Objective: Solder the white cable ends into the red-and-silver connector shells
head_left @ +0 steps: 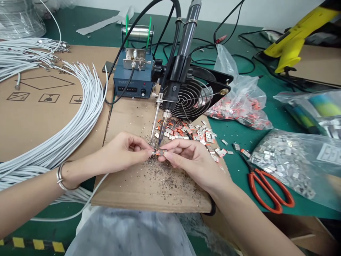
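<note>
**Left hand (124, 151) pinching a white wire (154, 153), right hand (193, 158) on a little connector (161, 152)**

So from my remote seat I've got both hands narrowed to a fingertip pinch, meeting end to end right under the soldering iron (174, 81). The connector's an orange-and-metal bit, held above the cardboard (128, 193), with the wire at its left end. Iron tip is right over it; can't tell from my feed whether they actually touch.

Just behind my right hand there's a messy pile of loose connectors (205, 135), with a black round fan (189, 97) standing past it. Off to my left, a fat bundle of white cables (89, 113) curves across more cardboard. Over on the right, red-handled scissors (269, 190) lie on the green surface (238, 135), next to a clear bag of metal pieces (282, 160). Dark crumbs everywhere under the hands, btw.
</note>
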{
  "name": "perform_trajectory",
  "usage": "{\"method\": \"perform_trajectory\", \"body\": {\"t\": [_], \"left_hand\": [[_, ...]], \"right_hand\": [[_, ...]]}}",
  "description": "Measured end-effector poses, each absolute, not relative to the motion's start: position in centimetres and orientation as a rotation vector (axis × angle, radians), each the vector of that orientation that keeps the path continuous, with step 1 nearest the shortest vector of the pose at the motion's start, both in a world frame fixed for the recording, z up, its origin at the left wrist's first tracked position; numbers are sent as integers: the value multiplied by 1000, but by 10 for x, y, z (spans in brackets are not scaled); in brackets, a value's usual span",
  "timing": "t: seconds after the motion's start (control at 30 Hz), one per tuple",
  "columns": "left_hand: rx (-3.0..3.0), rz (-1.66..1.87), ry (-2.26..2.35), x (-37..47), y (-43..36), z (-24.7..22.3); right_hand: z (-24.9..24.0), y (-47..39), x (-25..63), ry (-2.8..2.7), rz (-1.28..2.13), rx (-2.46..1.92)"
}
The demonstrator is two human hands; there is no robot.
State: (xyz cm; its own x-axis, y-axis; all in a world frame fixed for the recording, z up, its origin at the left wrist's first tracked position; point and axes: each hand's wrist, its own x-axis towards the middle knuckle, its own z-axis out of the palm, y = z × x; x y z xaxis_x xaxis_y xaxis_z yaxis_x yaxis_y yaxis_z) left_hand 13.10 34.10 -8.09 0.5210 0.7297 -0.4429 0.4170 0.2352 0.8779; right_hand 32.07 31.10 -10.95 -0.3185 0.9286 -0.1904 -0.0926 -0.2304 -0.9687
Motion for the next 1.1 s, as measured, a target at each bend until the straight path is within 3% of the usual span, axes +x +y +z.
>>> {"method": "perform_trajectory", "body": {"t": [1.1], "left_hand": [[1401,211,1105,129,341,-81]], "right_hand": [[-106,310,320,-1264,1623,-1250]]}}
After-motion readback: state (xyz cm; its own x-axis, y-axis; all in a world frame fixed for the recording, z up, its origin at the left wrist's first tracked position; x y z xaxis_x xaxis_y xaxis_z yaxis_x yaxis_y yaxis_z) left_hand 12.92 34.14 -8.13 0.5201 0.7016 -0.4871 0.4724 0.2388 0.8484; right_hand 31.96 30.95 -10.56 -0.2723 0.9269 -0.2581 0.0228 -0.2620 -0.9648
